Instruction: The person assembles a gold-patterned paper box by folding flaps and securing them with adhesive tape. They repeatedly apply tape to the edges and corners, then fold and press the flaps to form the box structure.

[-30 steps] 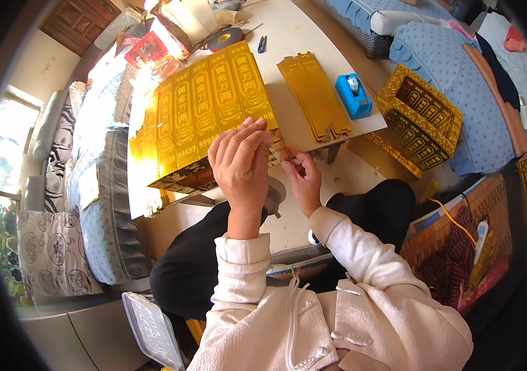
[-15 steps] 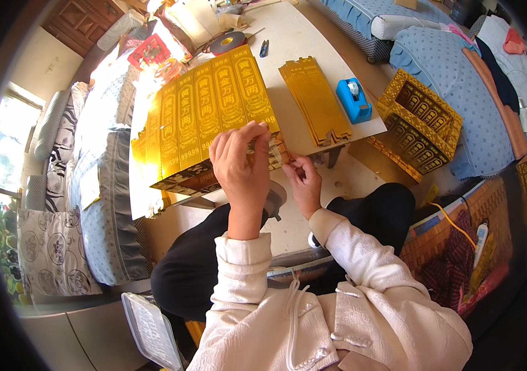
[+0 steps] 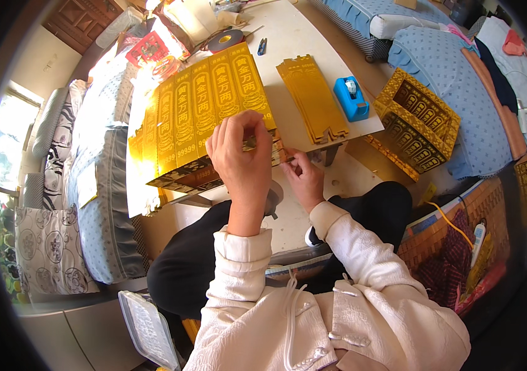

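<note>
A gold cardboard box with raised printed panels lies on the white table, its darker open-looking side toward me. My left hand is closed at its near right edge, fingers curled and thumb bent to meet them; the fingertips partly hide what they grip. Just right of it, my right hand pinches the box's near right corner between thumb and fingers. A flat stack of gold cardboard strips with notched ends lies to the right of the box. Beside that stack stands a blue tape dispenser.
On the far table lie a black tape roll and small snips. Patterned gold boxes stand right of the table, near a blue-covered sofa. Another sofa lines the left. A clear plastic lid is lower left.
The left hand's fingers have curled a little more at the box edge. The right hand stays at the corner, with only a slight shift. The whole view has moved slightly.
</note>
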Demonstrator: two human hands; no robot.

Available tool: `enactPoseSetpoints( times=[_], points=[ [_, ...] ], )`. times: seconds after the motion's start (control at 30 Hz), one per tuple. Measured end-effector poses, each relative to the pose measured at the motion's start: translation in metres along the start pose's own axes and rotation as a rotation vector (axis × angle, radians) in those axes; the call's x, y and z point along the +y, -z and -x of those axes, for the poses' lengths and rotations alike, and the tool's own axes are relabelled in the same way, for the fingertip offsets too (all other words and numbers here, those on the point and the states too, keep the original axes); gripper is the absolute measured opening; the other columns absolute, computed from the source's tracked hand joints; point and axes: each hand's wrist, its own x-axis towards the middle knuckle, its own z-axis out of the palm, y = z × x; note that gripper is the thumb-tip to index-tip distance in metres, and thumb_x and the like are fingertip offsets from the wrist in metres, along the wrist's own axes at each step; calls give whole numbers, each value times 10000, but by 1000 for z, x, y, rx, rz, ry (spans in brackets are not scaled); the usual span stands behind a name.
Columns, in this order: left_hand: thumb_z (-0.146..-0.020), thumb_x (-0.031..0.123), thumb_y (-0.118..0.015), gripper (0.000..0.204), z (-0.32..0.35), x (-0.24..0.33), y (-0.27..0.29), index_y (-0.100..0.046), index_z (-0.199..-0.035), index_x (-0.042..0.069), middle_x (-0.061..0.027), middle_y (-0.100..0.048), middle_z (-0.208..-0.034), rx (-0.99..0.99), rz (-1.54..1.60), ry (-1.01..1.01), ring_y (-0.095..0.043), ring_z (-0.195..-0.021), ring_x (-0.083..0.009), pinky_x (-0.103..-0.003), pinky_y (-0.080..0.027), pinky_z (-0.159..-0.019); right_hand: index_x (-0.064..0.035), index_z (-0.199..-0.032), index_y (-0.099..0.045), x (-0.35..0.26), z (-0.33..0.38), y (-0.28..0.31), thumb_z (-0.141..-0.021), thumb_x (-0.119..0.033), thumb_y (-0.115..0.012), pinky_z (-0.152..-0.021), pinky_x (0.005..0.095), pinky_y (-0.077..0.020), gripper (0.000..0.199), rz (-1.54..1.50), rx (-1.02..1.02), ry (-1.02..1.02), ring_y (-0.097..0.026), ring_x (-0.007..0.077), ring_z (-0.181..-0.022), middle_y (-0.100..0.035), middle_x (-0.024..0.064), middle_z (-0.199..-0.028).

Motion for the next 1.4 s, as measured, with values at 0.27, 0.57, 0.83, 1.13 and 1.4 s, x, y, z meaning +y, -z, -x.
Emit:
enactPoseSetpoints(
  times=[0.27, 0.57, 0.83, 1.13, 1.4],
  points=[
    [-881, -26, -672, 211, -2, 7, -4, -692, -1070, 64, -64, -689, -1030, 53, 170, 108, -658, -852, -214, -356, -433, -844, -66, -1275, -647, 2, 6, 15, -981, -89, -714, -669, 267, -499, 302, -277, -73, -222, -594, 93, -699, -670, 24, -795],
    [-1026, 22, -533, 196, 69, 71, -76, -623, -1200, 11, -100, -671, -1156, -458, 1218, 706, -636, -1073, -161, -279, -484, -960, -63, -1174, -675, -10, -108, 159, -1027, -181, -635, -835, 373, -492, 192, 155, 264, 10, -597, 221, -931, -620, 83, -991],
    [-1044, 202, -535, 185, 80, 50, -219, -599, -1149, 64, -77, -683, -1072, -488, 1628, 1344, -654, -1030, -205, -344, -517, -952, 15, -962, -699, 38, -170, 177, -968, -265, -700, -762, 395, -531, 279, 246, -127, -172, -669, 269, -812, -699, 152, -861],
    [-1050, 316, -445, 373, 54, 70, -224, -573, -1213, 6, -149, -657, -1188, -409, 1544, 1599, -622, -1134, -273, -410, -483, -1026, 34, -954, -675, 32, -177, 173, -970, -273, -706, -859, 368, -524, 309, 296, -146, -229, -672, 248, -911, -689, 147, -954],
    [-1061, 388, -472, 399, 68, 49, -264, -595, -1134, 15, -141, -674, -1097, -401, 1643, 1653, -652, -1030, -294, -434, -525, -972, 1, -990, -722, 24, -180, 170, -982, -299, -702, -720, 306, -524, 300, 32, -205, -427, -691, 166, -822, -730, 81, -899]
  ],
)
